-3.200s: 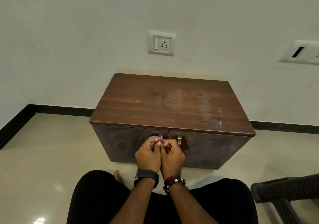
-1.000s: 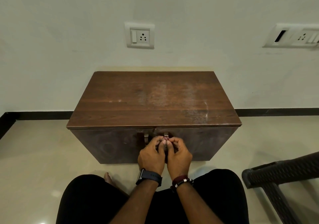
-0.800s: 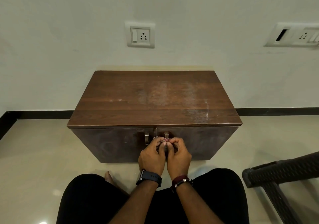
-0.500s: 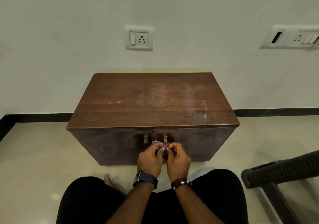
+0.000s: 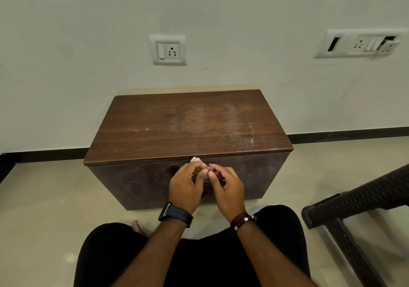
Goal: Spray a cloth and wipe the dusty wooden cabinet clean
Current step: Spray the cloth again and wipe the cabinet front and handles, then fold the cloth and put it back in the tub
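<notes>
The dark wooden cabinet (image 5: 188, 127) stands on the floor against the wall, with pale dust smears over the middle and right of its top. My left hand (image 5: 184, 189) and my right hand (image 5: 226, 188) are side by side at the centre of the cabinet's front, just under the top edge. Their thumbs touch. The fingers of both hands curl in at the place of the two metal door handles, which the hands cover. A small pale tip shows above my left fingers. No cloth or spray bottle is in view.
My black-clad knees (image 5: 194, 262) fill the near floor. A dark woven chair (image 5: 345, 204) stands at the right. On the wall are a socket plate (image 5: 167, 50) above the cabinet and a wider switch plate (image 5: 358, 43) to the right. Beige tiled floor lies on both sides.
Both hands rose from just below the two metal handles to cover them, and moved slightly apart. The view shifted a little; the cabinet stayed put.
</notes>
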